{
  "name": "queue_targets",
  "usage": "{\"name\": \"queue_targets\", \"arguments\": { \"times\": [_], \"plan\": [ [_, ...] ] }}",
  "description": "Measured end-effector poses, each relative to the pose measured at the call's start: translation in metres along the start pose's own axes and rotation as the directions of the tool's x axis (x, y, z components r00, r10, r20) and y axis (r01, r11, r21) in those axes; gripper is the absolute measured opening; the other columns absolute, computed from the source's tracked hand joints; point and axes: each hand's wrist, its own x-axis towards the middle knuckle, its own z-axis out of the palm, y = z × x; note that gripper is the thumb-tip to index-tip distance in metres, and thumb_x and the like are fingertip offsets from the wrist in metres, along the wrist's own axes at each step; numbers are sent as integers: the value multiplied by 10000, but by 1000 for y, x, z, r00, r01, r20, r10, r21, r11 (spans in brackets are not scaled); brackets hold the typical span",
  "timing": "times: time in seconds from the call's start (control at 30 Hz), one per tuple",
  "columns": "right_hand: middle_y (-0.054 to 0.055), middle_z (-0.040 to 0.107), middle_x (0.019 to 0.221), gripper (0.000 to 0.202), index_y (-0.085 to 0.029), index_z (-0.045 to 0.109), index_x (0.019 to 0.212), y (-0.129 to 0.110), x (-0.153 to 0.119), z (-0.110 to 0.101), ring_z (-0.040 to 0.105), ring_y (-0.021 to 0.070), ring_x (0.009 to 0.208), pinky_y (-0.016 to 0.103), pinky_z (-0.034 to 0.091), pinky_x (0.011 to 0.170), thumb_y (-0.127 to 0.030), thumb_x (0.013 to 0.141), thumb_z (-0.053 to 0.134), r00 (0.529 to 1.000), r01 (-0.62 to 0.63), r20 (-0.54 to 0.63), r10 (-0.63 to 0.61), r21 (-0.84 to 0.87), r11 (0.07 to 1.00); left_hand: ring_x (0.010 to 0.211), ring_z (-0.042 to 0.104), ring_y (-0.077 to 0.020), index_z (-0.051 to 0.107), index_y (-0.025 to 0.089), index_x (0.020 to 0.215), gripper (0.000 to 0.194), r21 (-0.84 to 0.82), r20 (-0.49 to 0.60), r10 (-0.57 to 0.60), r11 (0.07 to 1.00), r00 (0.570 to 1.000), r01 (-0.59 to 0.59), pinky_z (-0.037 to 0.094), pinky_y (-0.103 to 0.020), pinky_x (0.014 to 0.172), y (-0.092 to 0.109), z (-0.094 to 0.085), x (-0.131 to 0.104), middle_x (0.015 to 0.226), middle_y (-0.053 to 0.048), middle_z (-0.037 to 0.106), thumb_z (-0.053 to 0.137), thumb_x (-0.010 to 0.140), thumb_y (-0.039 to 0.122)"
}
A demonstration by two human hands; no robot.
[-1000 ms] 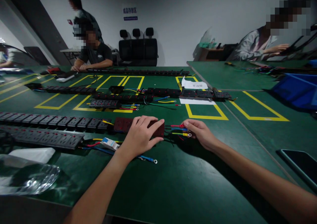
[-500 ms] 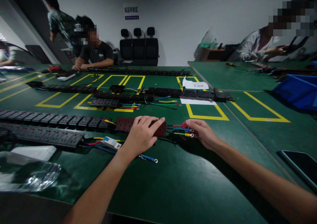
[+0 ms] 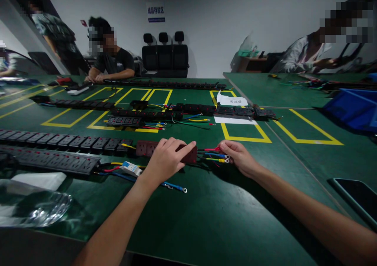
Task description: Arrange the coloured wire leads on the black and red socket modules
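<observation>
A dark red socket strip lies across the table in front of me, and my left hand rests over its top with the fingers wrapped round it. From its right end come a red wire, a blue wire and a yellow-green wire, the last two tipped with ring terminals. My right hand pinches the end of the red wire between thumb and finger; that tip is partly hidden. Close to my left forearm are a white circuit breaker and a thicker blue wire ending in a ring terminal.
Long black socket strips run along the left. More strips with loose wires lie farther back among yellow taped frames. A clear plastic bottle is at left front, a phone and a blue bin at right. Several people work nearby.
The person standing at the back left has moved further left. My hands keep the same holds on the socket strip and the red wire, with hardly any shift.
</observation>
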Motion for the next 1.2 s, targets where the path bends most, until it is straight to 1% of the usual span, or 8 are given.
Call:
{"name": "queue_targets", "arguments": {
  "times": [0.1,0.2,0.3,0.43,0.57,0.77,1.03,1.2],
  "plan": [
    [-36,478,583,496,-189,613,711,0,0,0,389,93,493,229,234,443,-661,751,759,1000,5,-30,-5,-9,1000,1051,582,-272,490,238,1479,831,36,-8,3,999,1000,-3,420,-388,840,-2,-1,0,1219,-75,670,876,743,223],
    [-26,507,601,455,-187,638,744,1,1,0,429,97,497,228,221,430,-628,780,742,999,20,-41,-19,20,1000,1044,586,-271,491,230,1476,844,58,-18,6,998,1000,-5,422,-384,830,-4,-2,-1,1211,-77,674,890,732,232],
    [-20,532,614,414,-184,656,767,2,1,-1,440,95,502,224,229,425,-589,796,738,999,34,-24,-34,40,999,1039,591,-274,498,221,1471,840,77,-30,-6,997,1000,8,425,-387,829,-7,-2,-2,1211,-82,675,892,729,231],
    [-27,533,610,375,-182,683,810,3,1,-1,426,90,498,219,243,428,-546,782,767,999,43,-17,-43,-5,999,1041,594,-272,514,220,1457,830,83,-23,-21,996,1000,23,426,-382,830,-9,-2,-2,1207,-88,676,897,720,231],
    [-23,564,663,391,-185,699,879,3,0,1,443,91,508,223,271,431,-548,764,785,997,61,-35,-63,-61,996,1037,594,-269,512,222,1457,850,76,-7,-10,997,1000,10,423,-381,826,-9,-3,-2,1201,-85,677,909,706,239],
    [-17,587,705,396,-187,697,903,2,-1,3,454,89,524,225,309,441,-548,769,785,996,77,-43,-82,-101,992,1033,594,-269,505,222,1460,865,66,5,-1,998,1000,1,416,-376,825,-9,-1,-2,1201,-81,678,916,699,242],
    [-28,555,622,390,-186,669,815,3,-1,2,437,106,532,246,328,488,-555,766,788,992,124,-15,-128,-158,980,1037,595,-266,513,232,1459,822,63,37,-1,998,999,-1,418,-375,818,-9,-2,-2,1197,-83,679,892,730,245],
    [2,615,694,390,-200,642,778,0,-3,4,496,139,602,264,372,545,-564,767,783,984,172,-15,-178,-181,968,1048,598,-264,492,241,1476,835,62,61,-10,998,998,6,424,-376,815,-8,-3,-2,1214,-77,673,883,739,228]
  ]
}}
